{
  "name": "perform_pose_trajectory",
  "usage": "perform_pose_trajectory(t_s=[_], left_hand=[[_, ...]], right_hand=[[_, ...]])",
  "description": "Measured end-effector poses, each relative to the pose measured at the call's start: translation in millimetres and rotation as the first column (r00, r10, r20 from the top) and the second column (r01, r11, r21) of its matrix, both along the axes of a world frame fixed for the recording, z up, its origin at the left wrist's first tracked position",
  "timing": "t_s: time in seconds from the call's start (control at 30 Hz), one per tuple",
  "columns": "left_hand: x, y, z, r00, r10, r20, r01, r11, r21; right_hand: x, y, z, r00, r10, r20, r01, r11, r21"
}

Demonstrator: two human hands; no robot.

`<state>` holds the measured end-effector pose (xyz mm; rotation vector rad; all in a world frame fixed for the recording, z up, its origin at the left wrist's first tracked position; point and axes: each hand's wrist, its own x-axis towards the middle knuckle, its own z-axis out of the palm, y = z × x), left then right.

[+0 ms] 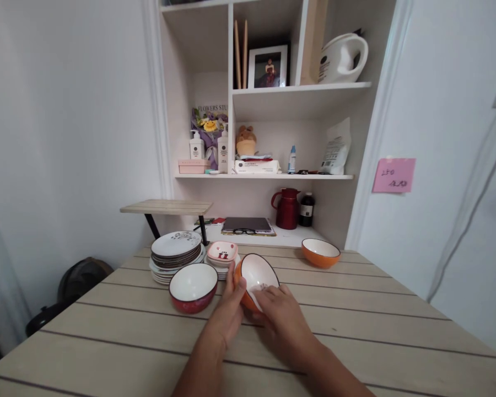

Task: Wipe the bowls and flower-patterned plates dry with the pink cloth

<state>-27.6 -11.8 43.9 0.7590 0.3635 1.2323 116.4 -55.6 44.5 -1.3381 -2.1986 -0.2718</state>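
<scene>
An orange bowl [258,270] with a white inside and a dark rim is tilted up above the table, its opening facing me. My left hand [230,300] is closed on its left side, thumb at the rim. At the bowl's lower right rim, my right hand [279,309] presses a white cloth [255,298] to it, with fingers reaching inside; most of the cloth is hidden. Left of my hands stands a red bowl [193,284], upright with a white inside. Another orange bowl [321,253] sits upright at the back right of the table.
Stacked plates [176,245] stand at the back left beside a small stack topped by a pink-rimmed square dish [222,251]. Behind them is a raised wooden stand [166,207]. A red jug [287,209], dark bottle [306,209] and laptop [248,225] occupy the white shelf unit.
</scene>
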Motion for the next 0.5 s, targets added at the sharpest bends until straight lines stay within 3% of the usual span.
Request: perform_pose_trajectory(t_s=[0.2,0.33,0.5], left_hand=[[-0.7,-6.7,5.7,0.994,0.016,-0.110,-0.013,1.000,0.024],[-2.5,-4.5,4.1,0.991,0.047,-0.124,-0.040,0.997,0.065],[-6.8,-1.5,3.2,0.982,0.100,-0.162,-0.099,0.995,0.017]], right_hand=[[-16.0,-4.1,-1.7,0.999,-0.033,0.013,0.032,0.998,0.060],[-16.4,-4.1,-0.4,0.999,0.034,0.039,-0.037,0.996,0.079],[2.0,2.1,3.6,0.985,0.143,0.095,-0.148,0.988,0.045]])
